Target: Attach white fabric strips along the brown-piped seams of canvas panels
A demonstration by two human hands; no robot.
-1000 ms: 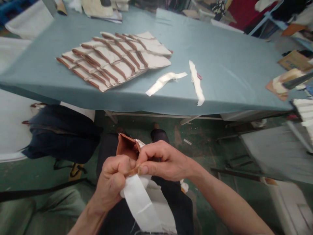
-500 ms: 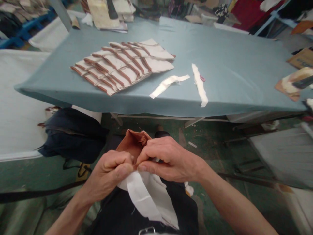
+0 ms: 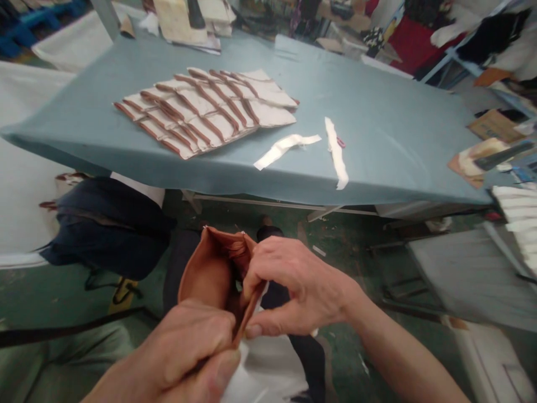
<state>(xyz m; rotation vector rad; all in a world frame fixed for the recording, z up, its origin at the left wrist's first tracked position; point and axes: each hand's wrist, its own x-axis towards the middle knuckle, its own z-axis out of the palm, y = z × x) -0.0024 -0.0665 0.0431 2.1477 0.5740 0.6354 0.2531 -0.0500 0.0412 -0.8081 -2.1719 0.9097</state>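
Observation:
Both my hands hold a brown leather piece with white fabric lining over my lap. My left hand is closed, pinching the lower edge of the piece and the white fabric. My right hand is closed too, its fingers and thumb gripping the folded brown edge beside the left hand. The brown piece stands up in a curve above the hands. In front of me, a stack of white pieces with brown trim is fanned out on the blue-grey table.
Two white fabric strips lie near the table's front edge. A dark bag sits on the green floor at left. Papers and boxes crowd the far table end and right side. A grey surface stands at right.
The brown piece has been pulled up and opened out more, showing a larger curved face. My left hand has dropped lower and nearer the camera; the white fabric is mostly hidden beneath it.

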